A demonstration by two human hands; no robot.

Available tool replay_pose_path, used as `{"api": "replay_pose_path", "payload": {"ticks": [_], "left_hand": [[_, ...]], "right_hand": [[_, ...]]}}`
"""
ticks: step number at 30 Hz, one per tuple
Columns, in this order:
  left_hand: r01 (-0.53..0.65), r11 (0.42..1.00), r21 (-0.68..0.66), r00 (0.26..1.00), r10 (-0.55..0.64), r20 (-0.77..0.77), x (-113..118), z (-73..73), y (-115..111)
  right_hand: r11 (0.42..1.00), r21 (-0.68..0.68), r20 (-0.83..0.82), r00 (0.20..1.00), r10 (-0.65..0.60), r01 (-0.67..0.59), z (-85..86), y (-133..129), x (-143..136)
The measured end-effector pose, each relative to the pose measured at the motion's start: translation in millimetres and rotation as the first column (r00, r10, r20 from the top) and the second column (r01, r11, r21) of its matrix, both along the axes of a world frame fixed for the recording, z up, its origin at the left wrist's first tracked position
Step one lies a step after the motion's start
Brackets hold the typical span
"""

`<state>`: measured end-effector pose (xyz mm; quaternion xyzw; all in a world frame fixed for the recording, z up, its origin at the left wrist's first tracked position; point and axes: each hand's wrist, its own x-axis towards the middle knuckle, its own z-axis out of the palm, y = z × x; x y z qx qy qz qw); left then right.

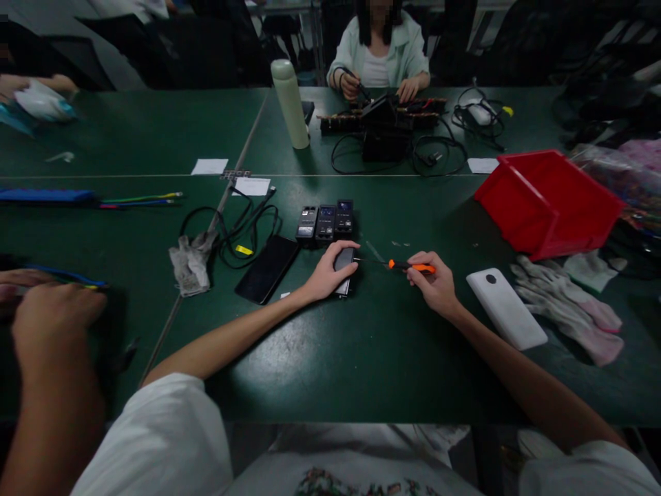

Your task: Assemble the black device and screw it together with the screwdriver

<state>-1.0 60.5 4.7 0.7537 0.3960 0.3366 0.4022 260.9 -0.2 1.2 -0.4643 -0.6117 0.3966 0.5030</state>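
My left hand (330, 271) is closed around a small dark box-shaped device (344, 260), pressing it to the green table. An orange-and-black screwdriver (421, 267) is gripped in my right hand (434, 284). Its thin shaft points left, and the tip reaches the device's right side; whether it sits in a screw I cannot tell. Just behind my left hand stand three similar black devices, the nearest to it being a black module (326, 222) with a label. A black phone (267, 269) lies left of my left hand.
A white power bank-like block (506, 308) and grey work gloves (573, 303) lie at right, before a red bin (552, 203). Left are a black cable (227, 231) and another glove (192, 263). A pale green bottle (290, 103) stands farther back. Co-workers sit opposite and at left.
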Motion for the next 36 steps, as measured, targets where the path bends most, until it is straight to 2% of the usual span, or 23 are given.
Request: {"api": "replay_pose_path", "payload": {"ticks": [5, 14, 18, 24, 30, 36], "left_hand": [[0.004, 1.0, 0.008, 1.0, -0.004, 0.006, 0, -0.8, 0], [-0.011, 1.0, 0.011, 1.0, 0.011, -0.009, 0, -1.2, 2], [0.007, 1.0, 0.005, 1.0, -0.007, -0.003, 0, 0.4, 1], [0.026, 1.0, 0.012, 1.0, -0.026, 0.001, 0, 0.2, 0], [0.006, 1.0, 0.003, 1.0, -0.006, 0.008, -1, -0.4, 1], [0.03, 0.999, 0.023, 1.0, -0.03, 0.007, 0, 1.2, 0]], "right_hand": [[1.0, 0.011, 0.002, 1.0, 0.005, -0.005, 1.6, 0, -1], [0.997, 0.064, 0.047, 0.998, -0.049, 0.046, -6.5, -1, 1], [0.999, -0.023, 0.006, 0.999, -0.043, 0.043, -1.4, -1, 1], [0.99, -0.14, -0.195, 0.981, -0.008, -0.02, -4.7, 5, 1], [0.977, -0.214, -0.06, 0.998, -0.015, 0.002, 1.1, 2, -1], [0.987, -0.134, 0.026, 0.996, -0.089, 0.092, 5.1, -1, 0]]}}
